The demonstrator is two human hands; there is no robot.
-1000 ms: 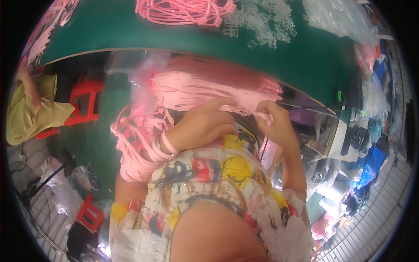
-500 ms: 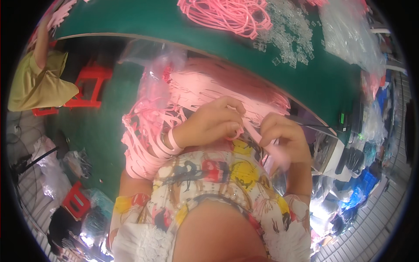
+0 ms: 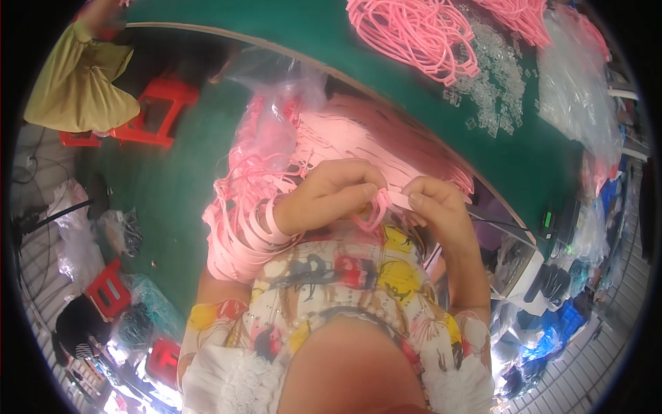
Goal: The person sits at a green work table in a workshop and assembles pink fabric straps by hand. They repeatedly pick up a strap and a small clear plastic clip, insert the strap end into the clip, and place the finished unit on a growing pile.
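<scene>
A narrow pink strap point(image 3: 400, 200) stretches between my two hands in front of my body. My left hand point(image 3: 329, 196) pinches it, and a small pink loop point(image 3: 376, 212) hangs below those fingers. Close beside it, my right hand point(image 3: 438, 205) grips the strap's other part between thumb and fingers. Many pink strap loops point(image 3: 238, 238) are hung round my left wrist and forearm. Beyond my hands lies a large heap of flat pink straps point(image 3: 358, 138), partly under the table edge. My fingers hide how the strap's ends sit.
On the green table point(image 3: 296, 31) lie coiled pink straps point(image 3: 414, 38), small clear plastic pieces point(image 3: 500, 86) and a clear plastic bag point(image 3: 576, 79). Another person's olive garment point(image 3: 76, 86) shows at far left, near a red stool point(image 3: 162, 110). A white box point(image 3: 520, 276) stands at right.
My right hand has come nearer my left, and the strap between them, blurred before, now runs short and nearly level. The whole view has shifted, showing more of the table's right side.
</scene>
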